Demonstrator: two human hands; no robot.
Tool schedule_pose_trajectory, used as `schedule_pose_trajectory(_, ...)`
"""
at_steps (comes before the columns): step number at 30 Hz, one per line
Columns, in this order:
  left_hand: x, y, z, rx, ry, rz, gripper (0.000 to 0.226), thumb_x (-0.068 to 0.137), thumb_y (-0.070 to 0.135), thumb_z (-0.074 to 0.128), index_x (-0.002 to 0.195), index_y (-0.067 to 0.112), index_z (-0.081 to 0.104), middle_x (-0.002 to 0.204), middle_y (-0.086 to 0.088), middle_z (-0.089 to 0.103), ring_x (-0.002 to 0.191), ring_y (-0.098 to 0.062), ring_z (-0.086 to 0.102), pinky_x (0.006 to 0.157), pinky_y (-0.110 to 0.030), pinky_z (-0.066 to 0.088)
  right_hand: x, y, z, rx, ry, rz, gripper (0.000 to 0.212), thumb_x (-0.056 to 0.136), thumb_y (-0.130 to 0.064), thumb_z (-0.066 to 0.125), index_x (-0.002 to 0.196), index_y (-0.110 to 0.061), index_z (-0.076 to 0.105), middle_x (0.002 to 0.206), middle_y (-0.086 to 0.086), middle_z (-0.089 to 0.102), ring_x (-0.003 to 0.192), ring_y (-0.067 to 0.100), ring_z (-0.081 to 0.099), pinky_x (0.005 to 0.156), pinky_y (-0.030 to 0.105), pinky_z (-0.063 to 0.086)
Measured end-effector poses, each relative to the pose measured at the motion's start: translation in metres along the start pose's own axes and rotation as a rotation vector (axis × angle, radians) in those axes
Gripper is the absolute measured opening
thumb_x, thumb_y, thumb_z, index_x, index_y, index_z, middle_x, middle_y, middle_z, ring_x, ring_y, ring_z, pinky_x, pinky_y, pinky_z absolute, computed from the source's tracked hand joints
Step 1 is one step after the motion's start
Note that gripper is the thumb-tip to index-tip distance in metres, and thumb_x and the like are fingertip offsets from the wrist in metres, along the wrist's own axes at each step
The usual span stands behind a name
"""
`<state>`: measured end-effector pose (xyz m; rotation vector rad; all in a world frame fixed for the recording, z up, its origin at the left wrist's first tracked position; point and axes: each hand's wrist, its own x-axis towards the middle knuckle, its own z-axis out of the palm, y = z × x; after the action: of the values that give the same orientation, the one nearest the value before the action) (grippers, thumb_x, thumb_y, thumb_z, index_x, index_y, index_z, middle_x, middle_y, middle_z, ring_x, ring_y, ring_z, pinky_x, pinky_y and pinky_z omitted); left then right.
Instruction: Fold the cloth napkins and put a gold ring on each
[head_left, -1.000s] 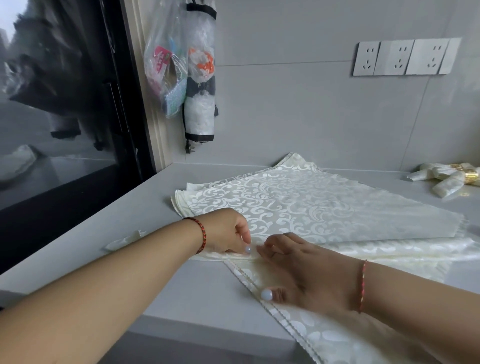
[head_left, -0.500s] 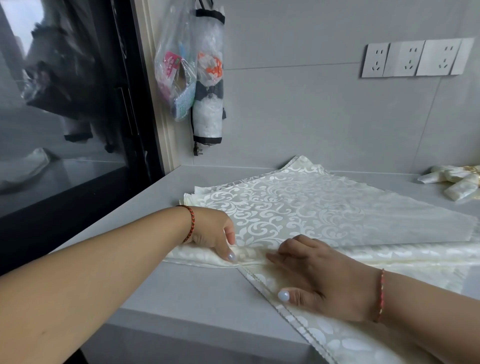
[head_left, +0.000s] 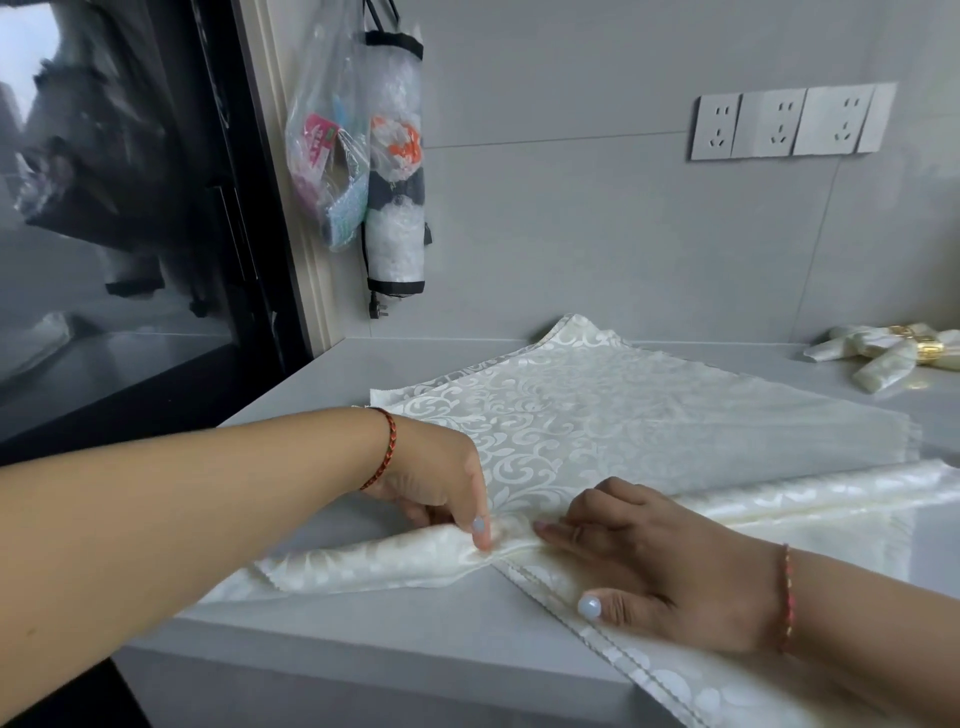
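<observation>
the left hand is pinching a rolled fold of the cream cloth napkin, thumb and fingers curled down onto the fabric near the front edge of the table. just beside it, the right hand is lying on the same fold with fingers reaching toward the left hand's thumb and pressing the cloth flat, thumb spread out toward the front edge (both wrists are wearing a thin red cord). the napkin is spreading from the hands back toward the wall, its patterned face up, with one strip trailing off the front edge under the right forearm and a glossy roll running toward the right edge. at the far right corner, finished napkins are lying bundled with a gold ring around them. plastic bags are hanging near the far left corner, and wall sockets are sitting above the right side.
</observation>
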<state>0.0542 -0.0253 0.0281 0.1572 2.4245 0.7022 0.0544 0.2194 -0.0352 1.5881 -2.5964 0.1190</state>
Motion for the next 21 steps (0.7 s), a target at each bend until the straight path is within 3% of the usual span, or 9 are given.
schedule_pose_trajectory(4, -0.005, 0.012, -0.005, 0.048, -0.116, -0.049, 0.041, 0.092, -0.015, 0.034, 0.121, -0.004, 0.061, 0.087, -0.015, 0.069, 0.069, -0.011, 0.068, 0.08, -0.023, 0.058, 0.002, 0.001, -0.001, -0.014, -0.001, -0.019, 0.085, 0.085, -0.077, 0.007, 0.148, -0.026, 0.034, 0.119, -0.008, 0.044, 0.108, 0.012, 0.04, 0.103, 0.027, 0.034)
schedule_pose_trajectory(6, -0.004, 0.016, -0.003, 0.101, -0.158, -0.029, 0.037, 0.092, -0.015, 0.041, 0.125, -0.006, 0.057, 0.104, -0.027, 0.068, 0.071, -0.01, 0.068, 0.077, -0.02, 0.058, 0.002, 0.001, 0.0, -0.022, 0.001, -0.018, 0.088, 0.084, -0.078, 0.004, 0.148, -0.027, 0.033, 0.12, -0.008, 0.044, 0.109, 0.012, 0.039, 0.103, 0.027, 0.033)
schedule_pose_trajectory(8, -0.001, 0.018, 0.0, 0.156, -0.162, -0.001, 0.031, 0.091, -0.011, 0.053, 0.121, -0.006, 0.058, 0.106, -0.031, 0.067, 0.064, -0.008, 0.067, 0.069, -0.017, 0.057, 0.002, 0.001, -0.001, 0.015, -0.004, -0.008, 0.088, 0.082, -0.078, 0.001, 0.147, -0.029, 0.035, 0.118, -0.009, 0.044, 0.109, 0.011, 0.038, 0.104, 0.025, 0.031)
schedule_pose_trajectory(11, 0.006, 0.013, -0.005, 0.33, -0.063, 0.042, 0.01, 0.088, 0.008, 0.066, 0.099, 0.007, 0.068, 0.077, -0.01, 0.069, 0.05, -0.004, 0.06, 0.061, -0.018, 0.053, 0.007, 0.003, -0.007, 0.196, -0.02, 0.035, 0.085, 0.081, -0.079, 0.003, 0.136, -0.033, 0.049, 0.112, -0.007, 0.048, 0.107, 0.008, 0.041, 0.103, 0.021, 0.03)
schedule_pose_trajectory(14, 0.009, 0.012, -0.018, 0.545, 0.108, 0.166, 0.01, 0.085, 0.032, 0.071, 0.082, 0.023, 0.069, 0.081, 0.011, 0.058, 0.062, 0.002, 0.05, 0.067, -0.014, 0.042, 0.014, 0.005, -0.026, 0.458, -0.026, 0.162, 0.083, 0.079, -0.083, 0.009, 0.105, -0.023, 0.062, 0.1, -0.005, 0.058, 0.097, 0.008, 0.053, 0.097, 0.027, 0.039)
schedule_pose_trajectory(16, 0.009, 0.016, -0.015, 0.424, 0.172, 0.287, 0.01, 0.085, 0.033, 0.071, 0.08, 0.025, 0.07, 0.098, 0.012, 0.056, 0.078, 0.012, 0.05, 0.073, -0.003, 0.036, 0.019, 0.006, -0.038, 0.527, -0.081, 0.248, 0.061, 0.084, -0.078, 0.02, 0.088, -0.026, 0.052, 0.086, -0.01, 0.055, 0.082, 0.008, 0.051, 0.089, 0.03, 0.043)
schedule_pose_trajectory(18, 0.015, 0.017, -0.004, 0.127, 0.19, 0.396, 0.014, 0.086, 0.028, 0.071, 0.074, 0.024, 0.067, 0.105, 0.005, 0.062, 0.082, 0.011, 0.053, 0.079, -0.004, 0.036, 0.025, 0.007, -0.048, 0.467, -0.137, 0.28, 0.041, 0.092, -0.066, 0.031, 0.08, -0.029, 0.045, 0.079, -0.013, 0.049, 0.075, 0.007, 0.046, 0.078, 0.027, 0.039)
schedule_pose_trajectory(21, 0.037, 0.012, 0.016, -0.392, 0.178, 0.534, 0.012, 0.081, 0.023, 0.069, 0.074, 0.015, 0.064, 0.082, -0.012, 0.061, 0.072, -0.013, 0.053, 0.069, -0.021, 0.04, 0.033, 0.01, -0.055, 0.416, -0.174, 0.317, 0.035, 0.096, -0.051, 0.04, 0.076, -0.024, 0.046, 0.076, -0.008, 0.052, 0.068, 0.007, 0.045, 0.068, 0.023, 0.039)
